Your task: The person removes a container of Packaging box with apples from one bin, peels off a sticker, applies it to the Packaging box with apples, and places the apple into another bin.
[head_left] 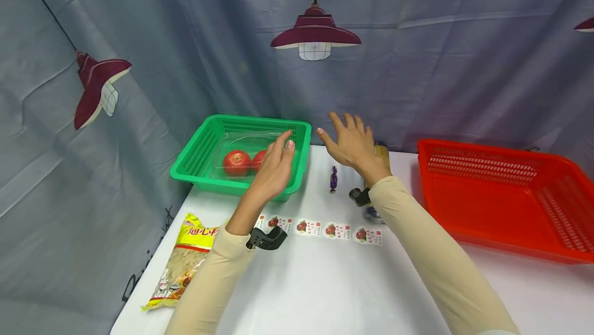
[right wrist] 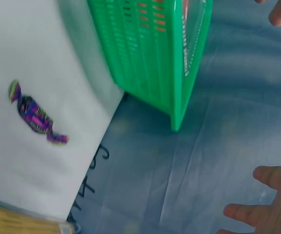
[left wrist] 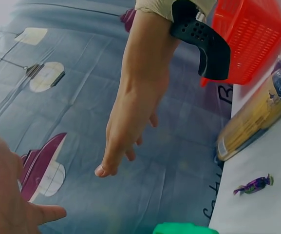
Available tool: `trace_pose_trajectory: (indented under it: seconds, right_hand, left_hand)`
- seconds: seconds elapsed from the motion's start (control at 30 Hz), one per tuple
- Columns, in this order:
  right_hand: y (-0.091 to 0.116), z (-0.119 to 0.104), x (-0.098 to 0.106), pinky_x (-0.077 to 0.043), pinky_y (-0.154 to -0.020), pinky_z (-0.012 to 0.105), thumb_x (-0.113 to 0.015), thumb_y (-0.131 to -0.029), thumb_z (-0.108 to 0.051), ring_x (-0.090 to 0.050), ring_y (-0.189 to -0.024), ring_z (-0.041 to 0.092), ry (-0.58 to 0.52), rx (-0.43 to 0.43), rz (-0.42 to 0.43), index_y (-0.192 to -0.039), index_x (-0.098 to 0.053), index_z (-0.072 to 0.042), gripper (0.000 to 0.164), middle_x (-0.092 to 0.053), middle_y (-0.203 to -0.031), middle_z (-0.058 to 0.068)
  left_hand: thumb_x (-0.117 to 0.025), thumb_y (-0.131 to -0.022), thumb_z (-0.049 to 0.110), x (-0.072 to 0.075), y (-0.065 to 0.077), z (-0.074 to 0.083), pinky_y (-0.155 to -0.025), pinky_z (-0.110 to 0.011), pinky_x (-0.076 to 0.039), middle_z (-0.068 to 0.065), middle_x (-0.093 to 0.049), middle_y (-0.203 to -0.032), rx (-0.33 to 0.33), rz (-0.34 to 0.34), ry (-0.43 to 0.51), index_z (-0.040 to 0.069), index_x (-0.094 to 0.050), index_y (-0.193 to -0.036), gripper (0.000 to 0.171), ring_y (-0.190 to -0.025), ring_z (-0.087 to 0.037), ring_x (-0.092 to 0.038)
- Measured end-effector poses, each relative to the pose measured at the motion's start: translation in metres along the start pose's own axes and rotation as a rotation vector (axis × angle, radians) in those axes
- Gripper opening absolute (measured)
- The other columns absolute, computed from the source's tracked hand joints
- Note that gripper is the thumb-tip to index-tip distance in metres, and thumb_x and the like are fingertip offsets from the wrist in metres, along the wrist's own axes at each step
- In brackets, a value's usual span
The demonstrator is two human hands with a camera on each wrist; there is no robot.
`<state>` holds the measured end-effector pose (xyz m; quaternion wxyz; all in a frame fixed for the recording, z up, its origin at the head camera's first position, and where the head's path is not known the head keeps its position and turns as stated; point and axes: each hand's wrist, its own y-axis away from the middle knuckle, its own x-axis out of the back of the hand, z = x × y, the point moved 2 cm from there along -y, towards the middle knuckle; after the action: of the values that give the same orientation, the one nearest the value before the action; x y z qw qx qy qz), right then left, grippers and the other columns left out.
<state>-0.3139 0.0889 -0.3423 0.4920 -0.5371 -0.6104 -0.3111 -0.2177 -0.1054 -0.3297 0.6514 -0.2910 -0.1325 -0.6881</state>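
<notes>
My left hand (head_left: 274, 170) is raised over the right side of a green basket (head_left: 303, 154), fingers extended and holding nothing. In the basket lies a clear plastic container (head_left: 220, 167) with two round red tomatoes (head_left: 236, 163), one partly hidden by that hand. To its right, my right hand (head_left: 350, 144) is held up with its fingers spread, also with nothing in it. Below the right hand, a purple wrapped candy (head_left: 333, 179) lies on the white table (head_left: 325, 283). A long yellow packet (left wrist: 254, 119), largely covered by the right hand and forearm in the head view, lies beside the candy.
A red basket (head_left: 482, 211) stands at the right of the table. A strip of white labels (head_left: 308, 227) with red fruit pictures lies across the middle. Near the left edge is a yellow food bag (head_left: 185, 263). A grey-blue curtain (head_left: 223, 41) hangs behind.
</notes>
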Motion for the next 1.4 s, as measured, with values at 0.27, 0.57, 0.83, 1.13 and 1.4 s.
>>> trace_pose_trajectory:
  seconds: [0.27,0.57,0.83,1.13,1.4]
  right_hand:
    - [-0.006,-0.017,-0.011,-0.017,-0.108,0.066,-0.024,-0.095,-0.072,-0.016,-0.144,0.042,0.002,0.041,-0.008,-0.158,-0.021,-0.024,0.08,-0.022,-0.158,0.018]
    - [-0.012,-0.037,-0.025,-0.021,-0.11,0.06,-0.028,-0.097,-0.069,-0.019,-0.143,0.042,-0.029,0.109,-0.03,-0.157,-0.022,-0.021,0.077,-0.025,-0.156,0.021]
    - [-0.021,-0.051,-0.036,-0.027,-0.108,0.058,-0.029,-0.098,-0.066,-0.022,-0.142,0.042,-0.039,0.126,-0.06,-0.158,-0.021,-0.02,0.076,-0.026,-0.155,0.022]
    - [-0.031,-0.067,-0.049,-0.031,-0.106,0.058,-0.029,-0.098,-0.067,-0.023,-0.142,0.041,-0.094,0.108,-0.096,-0.158,-0.021,-0.019,0.077,-0.025,-0.155,0.021]
    - [-0.033,-0.081,-0.062,-0.032,-0.107,0.056,-0.03,-0.099,-0.065,-0.028,-0.14,0.041,-0.145,0.096,-0.127,-0.157,-0.022,-0.018,0.076,-0.028,-0.154,0.022]
  left_hand:
    - [-0.025,-0.107,0.043,0.007,0.019,-0.014,-0.107,-0.052,-0.03,-0.014,-0.038,-0.147,0.003,0.014,0.009,0.016,-0.034,-0.152,0.053,-0.134,-0.03,-0.037]
    - [-0.029,-0.108,0.037,0.014,0.043,-0.032,-0.102,-0.051,-0.037,-0.014,-0.047,-0.135,0.01,0.068,0.015,0.011,-0.042,-0.147,0.049,-0.126,-0.025,-0.042]
    - [-0.031,-0.108,0.038,0.015,0.06,-0.044,-0.098,-0.05,-0.039,-0.014,-0.05,-0.132,0.025,0.079,0.009,0.01,-0.045,-0.145,0.049,-0.118,-0.029,-0.049]
    - [-0.03,-0.108,0.036,0.013,0.072,-0.054,-0.095,-0.048,-0.039,-0.014,-0.055,-0.123,0.044,0.079,0.008,0.006,-0.051,-0.14,0.048,-0.11,-0.027,-0.051]
    - [-0.032,-0.108,0.027,0.01,0.074,-0.067,-0.08,-0.042,-0.047,-0.012,-0.058,-0.101,0.107,0.078,0.008,0.005,-0.061,-0.127,0.041,-0.089,-0.023,-0.056]
